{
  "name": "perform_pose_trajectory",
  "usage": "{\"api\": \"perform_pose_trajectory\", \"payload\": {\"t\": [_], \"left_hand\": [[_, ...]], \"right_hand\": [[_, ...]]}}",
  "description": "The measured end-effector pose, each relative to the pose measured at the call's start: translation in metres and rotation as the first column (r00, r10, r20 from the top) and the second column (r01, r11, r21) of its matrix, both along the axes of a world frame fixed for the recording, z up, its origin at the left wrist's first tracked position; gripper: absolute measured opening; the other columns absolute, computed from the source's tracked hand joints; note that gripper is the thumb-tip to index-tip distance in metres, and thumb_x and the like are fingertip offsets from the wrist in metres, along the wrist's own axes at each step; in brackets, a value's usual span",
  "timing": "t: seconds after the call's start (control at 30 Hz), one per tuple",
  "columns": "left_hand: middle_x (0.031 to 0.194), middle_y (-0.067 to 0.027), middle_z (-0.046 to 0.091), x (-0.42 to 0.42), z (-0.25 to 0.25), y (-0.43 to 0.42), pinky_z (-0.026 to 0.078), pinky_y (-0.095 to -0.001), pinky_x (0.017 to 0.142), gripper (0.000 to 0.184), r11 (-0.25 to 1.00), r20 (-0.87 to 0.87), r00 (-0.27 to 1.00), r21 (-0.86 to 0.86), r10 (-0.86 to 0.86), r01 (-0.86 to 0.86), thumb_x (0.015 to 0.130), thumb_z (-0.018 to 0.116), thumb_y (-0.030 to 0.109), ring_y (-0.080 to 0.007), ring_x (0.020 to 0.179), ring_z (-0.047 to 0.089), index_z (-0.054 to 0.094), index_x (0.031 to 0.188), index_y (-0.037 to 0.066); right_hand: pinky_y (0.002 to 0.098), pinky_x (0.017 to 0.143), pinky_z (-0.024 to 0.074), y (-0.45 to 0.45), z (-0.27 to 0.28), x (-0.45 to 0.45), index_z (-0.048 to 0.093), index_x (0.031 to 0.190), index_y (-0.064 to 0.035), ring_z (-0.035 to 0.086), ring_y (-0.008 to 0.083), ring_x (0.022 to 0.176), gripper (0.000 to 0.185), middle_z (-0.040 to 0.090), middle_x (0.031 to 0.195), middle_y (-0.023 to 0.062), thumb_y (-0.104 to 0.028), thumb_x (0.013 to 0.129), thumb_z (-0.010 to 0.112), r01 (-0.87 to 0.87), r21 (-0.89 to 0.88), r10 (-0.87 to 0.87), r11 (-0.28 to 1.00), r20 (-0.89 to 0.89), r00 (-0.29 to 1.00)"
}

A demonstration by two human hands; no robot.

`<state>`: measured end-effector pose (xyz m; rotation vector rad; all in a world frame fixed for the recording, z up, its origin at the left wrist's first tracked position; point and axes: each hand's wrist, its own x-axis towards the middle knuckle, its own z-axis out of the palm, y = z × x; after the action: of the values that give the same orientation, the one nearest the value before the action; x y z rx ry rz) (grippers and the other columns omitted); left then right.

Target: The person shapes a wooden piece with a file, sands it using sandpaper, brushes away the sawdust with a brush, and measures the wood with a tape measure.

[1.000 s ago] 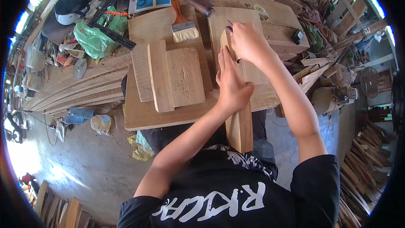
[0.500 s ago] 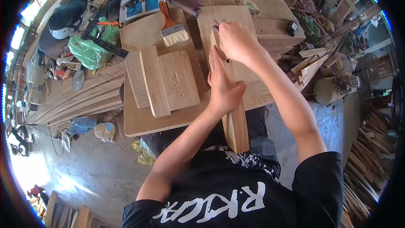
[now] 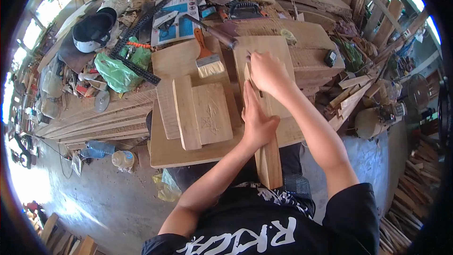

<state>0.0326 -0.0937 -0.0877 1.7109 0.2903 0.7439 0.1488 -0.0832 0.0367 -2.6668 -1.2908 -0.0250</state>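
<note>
A long wooden bar (image 3: 269, 165) lies lengthwise in front of me, its near end sticking out past the edge of the work board. My left hand (image 3: 257, 123) is clasped over the bar, fingers straight along it and thumb on the right side. Just beyond, my right hand (image 3: 268, 73) is closed around a thin dark tool (image 3: 248, 56); only its end shows and its kind is hidden. Beneath both is a flat pale board (image 3: 283, 49). To the left lie a block with carved or drawn lines (image 3: 214, 113) and a wooden strip (image 3: 185, 113) against it.
A wide paintbrush (image 3: 207, 61), a hammer (image 3: 217, 33) and a black square (image 3: 134, 68) lie beyond the blocks. A green plastic bag (image 3: 120, 73) and a cap (image 3: 92, 33) are at far left. A small black device (image 3: 330, 57) sits at right.
The whole view has shifted, so the bench and both hands appear lower and slightly to the right. The hands keep nearly the same places on the wood.
</note>
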Motion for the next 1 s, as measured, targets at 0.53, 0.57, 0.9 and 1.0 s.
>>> {"api": "perform_pose_trajectory", "payload": {"t": [0.53,0.57,0.9,1.0], "left_hand": [[0.165,-0.0344,0.007,-0.008,0.026,-0.002,0.011,-0.0474,0.126,0.113,1.0,-0.18,0.984,0.0,-0.005,0.005,0.073,0.064,0.002,-0.0438,0.157,0.008,-0.01,0.158,-0.011],[0.165,-0.0339,0.007,-0.008,0.025,-0.002,0.011,-0.0469,0.126,0.113,1.0,-0.178,0.984,0.006,-0.002,0.003,0.073,0.064,0.002,-0.0432,0.157,0.007,-0.01,0.158,-0.011],[0.169,-0.0242,0.004,-0.007,0.036,-0.005,0.012,-0.0638,0.118,0.118,0.995,-0.295,0.955,-0.089,0.01,-0.037,0.073,0.067,0.006,-0.0392,0.158,0.003,-0.011,0.162,0.0],[0.169,-0.023,0.003,-0.008,0.037,-0.005,0.012,-0.0702,0.114,0.12,0.993,-0.298,0.954,-0.113,0.0,-0.035,0.073,0.067,0.007,-0.0396,0.158,0.002,-0.013,0.162,0.004]], "right_hand": [[0.055,0.078,0.0567,-0.019,0.008,-0.004,0.063,0.102,0.0071,0.069,0.0494,0.089,0.02,0.07,0.093,0.0318,-0.012,0.096,0.06,-0.042,-0.024,0.04,0.999,-0.086,0.996],[0.0548,0.079,0.0566,-0.017,0.009,-0.002,0.063,0.102,0.0074,0.069,0.0495,0.089,0.021,0.07,0.093,0.0317,-0.012,0.096,0.06,-0.041,-0.062,0.035,0.997,-0.096,0.995],[0.0545,0.086,0.0534,-0.025,0.009,-0.009,0.062,0.104,0.0076,0.066,0.0495,0.099,0.024,0.068,0.102,0.0309,-0.015,0.098,0.058,-0.042,-0.024,0.038,0.999,-0.136,0.99],[0.0545,0.086,0.0539,-0.012,0.004,-0.003,0.062,0.105,0.0063,0.066,0.0492,0.1,0.022,0.068,0.102,0.0303,-0.014,0.097,0.058,0.012,0.027,-0.01,1.0,-0.069,0.998]]}}
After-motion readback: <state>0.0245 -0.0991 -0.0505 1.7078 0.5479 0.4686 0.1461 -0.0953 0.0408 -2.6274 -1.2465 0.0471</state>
